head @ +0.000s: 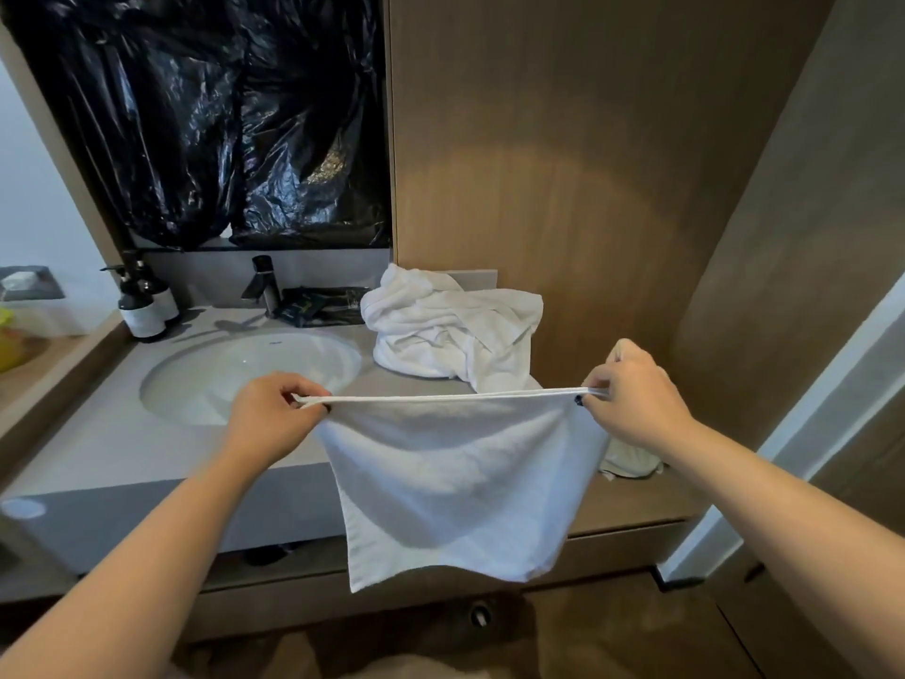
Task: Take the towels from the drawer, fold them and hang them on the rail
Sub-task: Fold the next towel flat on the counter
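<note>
A small white towel (455, 482) hangs doubled over in front of the vanity, its top edge stretched taut between my hands. My left hand (272, 419) pinches the left end of that edge. My right hand (631, 394) pinches the right end, a little higher. Behind the towel, a crumpled heap of white towels (450, 325) lies on the counter (98, 443) to the right of the sink. Another bit of white cloth (631, 460) shows under my right wrist. No rail or drawer front is plainly in view.
A round white basin (235, 370) is sunk into the grey counter, with a dark tap (264, 286) behind it and two dark pump bottles (144, 306) at the left. Black plastic sheeting (210, 115) covers the mirror. A wooden wall panel (563, 164) stands at the right.
</note>
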Available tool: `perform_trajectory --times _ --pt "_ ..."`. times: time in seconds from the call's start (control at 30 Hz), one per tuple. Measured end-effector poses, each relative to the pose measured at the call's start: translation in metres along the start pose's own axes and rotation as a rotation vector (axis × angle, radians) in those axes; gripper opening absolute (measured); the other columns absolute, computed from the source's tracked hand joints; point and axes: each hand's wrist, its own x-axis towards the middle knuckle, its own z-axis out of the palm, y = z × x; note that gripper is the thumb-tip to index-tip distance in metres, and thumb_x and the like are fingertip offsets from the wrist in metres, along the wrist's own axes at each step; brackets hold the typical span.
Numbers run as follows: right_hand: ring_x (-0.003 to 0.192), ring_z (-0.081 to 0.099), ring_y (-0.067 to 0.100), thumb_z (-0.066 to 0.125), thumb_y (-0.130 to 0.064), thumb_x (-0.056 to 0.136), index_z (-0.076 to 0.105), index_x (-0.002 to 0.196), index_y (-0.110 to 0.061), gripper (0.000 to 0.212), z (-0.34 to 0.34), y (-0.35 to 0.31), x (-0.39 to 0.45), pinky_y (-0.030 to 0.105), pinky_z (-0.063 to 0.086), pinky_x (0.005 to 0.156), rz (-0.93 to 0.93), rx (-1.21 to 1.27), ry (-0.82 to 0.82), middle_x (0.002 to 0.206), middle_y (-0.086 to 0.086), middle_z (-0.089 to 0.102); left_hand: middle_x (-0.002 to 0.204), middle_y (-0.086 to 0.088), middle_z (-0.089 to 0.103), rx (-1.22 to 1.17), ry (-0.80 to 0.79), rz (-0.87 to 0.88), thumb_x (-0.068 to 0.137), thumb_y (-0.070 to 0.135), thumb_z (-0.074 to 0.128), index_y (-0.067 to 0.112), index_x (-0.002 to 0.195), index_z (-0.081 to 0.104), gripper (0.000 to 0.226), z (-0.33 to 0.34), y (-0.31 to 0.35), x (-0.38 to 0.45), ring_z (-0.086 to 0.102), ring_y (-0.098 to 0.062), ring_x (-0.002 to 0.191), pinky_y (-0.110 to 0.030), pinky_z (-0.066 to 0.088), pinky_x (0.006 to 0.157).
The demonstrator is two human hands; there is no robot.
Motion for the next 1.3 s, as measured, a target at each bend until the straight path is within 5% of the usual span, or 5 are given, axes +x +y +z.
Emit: perform_trajectory --times 0.4,0.63,0.8,1.03,1.3 --pt "0.060 0.060 0.017 0.058 -0.028 0.093 0.064 0.083 -0.020 0.014 0.068 -0.025 0.098 0.035 0.054 0.054 0.162 0.092 -0.099 0.068 -0.003 0.062 0.085 0.001 0.071 -0.030 -0.115 -0.143 0.088 0.005 0.070 0.018 0.082 0.076 0.015 0.007 -0.044 0.106 0.071 -0.018 0.062 -0.030 0.058 0.065" --pt "0.051 0.070 0.020 0.048 -0.009 0.097 0.058 0.095 -0.012 0.010 0.138 -0.059 0.193 0.030 0.055 0.051 0.465 0.654 -0.168 0.070 0.008 0.072 0.081 -0.013 0.072 -0.258 -0.012 -0.413 0.094 0.008 0.061 0.013 0.090 0.062 0.007 0.068 -0.099 0.204 0.073 -0.012 0.059 -0.021 0.053 0.047" --pt "0.080 0.072 0.020 0.048 -0.001 0.091 0.060 0.099 -0.010 0.017 0.210 -0.067 0.232 0.035 0.058 0.080 0.653 0.801 -0.057 0.082 0.006 0.073 0.097 -0.013 0.071 -0.319 0.017 -0.610 0.088 0.010 0.066 0.019 0.090 0.060 0.010 0.122 -0.141 0.237 0.074 -0.027 0.082 -0.045 0.060 0.082" --pt "0.142 0.028 0.012 0.057 -0.002 0.092 0.026 0.152 -0.010 0.067 0.281 -0.089 0.196 0.032 0.022 0.118 0.228 0.556 -0.177 0.151 0.000 0.033 0.161 -0.017 0.013 0.129 -0.106 -0.406 0.091 0.018 0.060 0.001 0.148 0.027 0.068 0.171 -0.146 0.199 0.041 -0.037 0.135 -0.038 0.037 0.105" --pt "0.152 0.004 0.021 0.023 -0.044 0.102 0.021 0.156 -0.018 0.059 0.324 -0.113 0.160 0.043 0.002 0.123 -0.414 0.037 -0.444 0.163 0.001 0.007 0.157 -0.001 -0.025 0.577 -0.500 0.147 0.102 0.047 0.017 0.017 0.158 -0.004 0.067 0.192 -0.154 0.161 -0.028 -0.018 0.145 -0.040 -0.015 0.121"
